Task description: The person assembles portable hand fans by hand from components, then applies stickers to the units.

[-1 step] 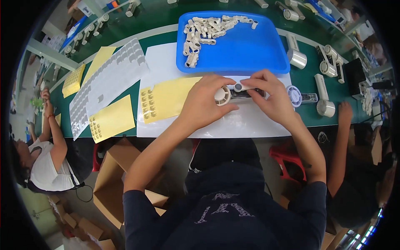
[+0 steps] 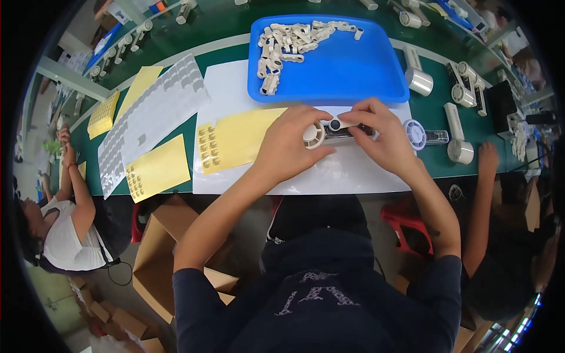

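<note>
My left hand is closed round the spoked white head of a handheld device that lies over the white sheet. From that head, a dark open handle reaches right, under my right fingers. Between thumb and fingers my right hand pinches a small white part with a dark round spot at its left end. This part sits at the upper edge of the handle; whether it touches cannot be told. Similar white parts lie heaped in the blue tray beyond my hands.
Yellow sticker sheets and a grey-white label sheet lie to the left. At right are another device with a spoked head and closed devices with cylindrical heads. Co-workers sit on either side; one person's hand rests near the right edge.
The small white part has turned slightly in my right fingers, and its round spot looks darker. My hands stay almost in the same place.
</note>
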Motion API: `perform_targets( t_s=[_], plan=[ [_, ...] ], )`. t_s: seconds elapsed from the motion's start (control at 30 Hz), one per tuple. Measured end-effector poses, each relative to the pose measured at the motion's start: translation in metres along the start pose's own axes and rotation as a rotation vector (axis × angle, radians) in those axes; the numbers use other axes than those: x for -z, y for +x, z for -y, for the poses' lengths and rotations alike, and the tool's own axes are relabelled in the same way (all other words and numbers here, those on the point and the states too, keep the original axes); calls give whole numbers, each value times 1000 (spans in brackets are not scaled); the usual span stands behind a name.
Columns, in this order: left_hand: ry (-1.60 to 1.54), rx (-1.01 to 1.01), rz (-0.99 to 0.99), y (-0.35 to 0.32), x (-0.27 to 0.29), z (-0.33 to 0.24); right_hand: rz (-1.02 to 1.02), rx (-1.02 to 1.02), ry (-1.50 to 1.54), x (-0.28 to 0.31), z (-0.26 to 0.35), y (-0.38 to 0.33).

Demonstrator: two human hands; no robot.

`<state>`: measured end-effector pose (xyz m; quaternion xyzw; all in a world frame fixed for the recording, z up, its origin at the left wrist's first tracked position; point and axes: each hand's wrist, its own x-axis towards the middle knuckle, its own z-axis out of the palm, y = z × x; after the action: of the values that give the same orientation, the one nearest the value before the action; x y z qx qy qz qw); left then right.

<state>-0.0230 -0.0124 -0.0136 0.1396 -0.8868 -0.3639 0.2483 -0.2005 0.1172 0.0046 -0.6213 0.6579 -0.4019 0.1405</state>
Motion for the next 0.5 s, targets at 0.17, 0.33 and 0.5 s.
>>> perform_targets(
  t_s=[0.17, 0.33, 0.5],
  plan=[
    [-29, -12, -51, 2, -6, 5, 45, -44, 22, -1, 0, -2],
    [-22, -58, -77, 4, -9, 10, 53, -48, -56, 0, 1, 0],
    [-29, -92, -89, 5, -9, 12, 55, -30, -93, -1, 2, 2]
  ],
)
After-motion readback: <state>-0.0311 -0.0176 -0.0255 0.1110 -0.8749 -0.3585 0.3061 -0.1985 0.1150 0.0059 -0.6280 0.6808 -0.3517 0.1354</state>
